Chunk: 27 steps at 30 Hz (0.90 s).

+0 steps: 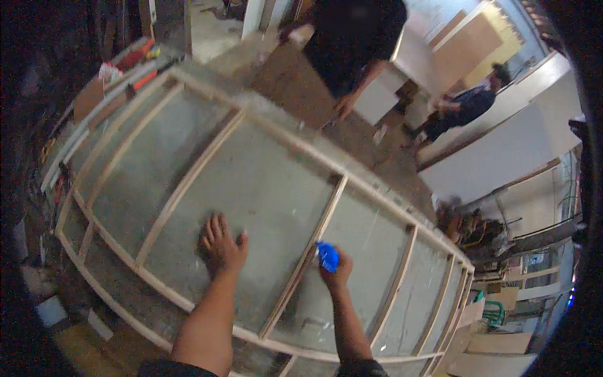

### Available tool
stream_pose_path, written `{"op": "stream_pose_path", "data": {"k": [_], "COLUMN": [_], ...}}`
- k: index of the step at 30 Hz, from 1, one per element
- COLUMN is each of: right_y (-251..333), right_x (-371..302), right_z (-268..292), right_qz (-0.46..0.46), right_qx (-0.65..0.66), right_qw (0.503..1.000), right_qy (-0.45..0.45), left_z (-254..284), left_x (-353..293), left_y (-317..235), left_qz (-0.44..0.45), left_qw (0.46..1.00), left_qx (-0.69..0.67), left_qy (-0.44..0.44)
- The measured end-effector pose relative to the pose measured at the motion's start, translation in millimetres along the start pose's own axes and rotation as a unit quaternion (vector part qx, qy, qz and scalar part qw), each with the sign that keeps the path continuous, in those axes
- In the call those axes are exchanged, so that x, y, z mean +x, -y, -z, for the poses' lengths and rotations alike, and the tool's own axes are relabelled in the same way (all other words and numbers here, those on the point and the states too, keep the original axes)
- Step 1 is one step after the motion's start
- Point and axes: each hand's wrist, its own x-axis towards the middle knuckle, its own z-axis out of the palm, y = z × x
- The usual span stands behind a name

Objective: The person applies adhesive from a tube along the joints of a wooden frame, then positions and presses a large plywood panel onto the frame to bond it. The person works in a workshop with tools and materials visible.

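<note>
Frame point(251, 207) of pale wood battens looks assembled under both hands. Our left hand point(221, 246) lies flat, fingers spread, on the grey panel point(251, 182). Right hand point(333, 267) grips a blue tool point(327, 256) at the batten point(301, 267); work there seems unfinished.

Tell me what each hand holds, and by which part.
The right hand grips a small blue object; by which part cannot be told. The left hand holds nothing.

Blue object point(327, 256) over wooden frame point(188, 179)
</note>
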Motion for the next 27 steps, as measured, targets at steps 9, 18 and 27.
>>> {"op": "stream_pose_path", "data": {"k": [9, 18, 27], "right_y": [16.6, 23.1, 44.5], "right_x": [-30.6, -39.5, -78.7], "right_z": [-4.2, -4.7, -7.9], "right_qz": [0.032, -0.010, -0.011], "right_qx": [0.004, -0.010, -0.001], "right_qw": [0.999, 1.000, 0.998], "right_qy": [-0.027, -0.008, -0.058], "left_z": [0.4, -17.4, -20.1], "left_x": [0.3, -7.0, -3.0], "left_y": [4.4, 11.4, 18.7], "left_qz": [0.007, -0.030, -0.043], "left_qw": [0.998, 0.999, 0.999], "left_qx": [-0.057, 0.009, 0.019], "left_qy": [0.024, -0.031, -0.015]}}
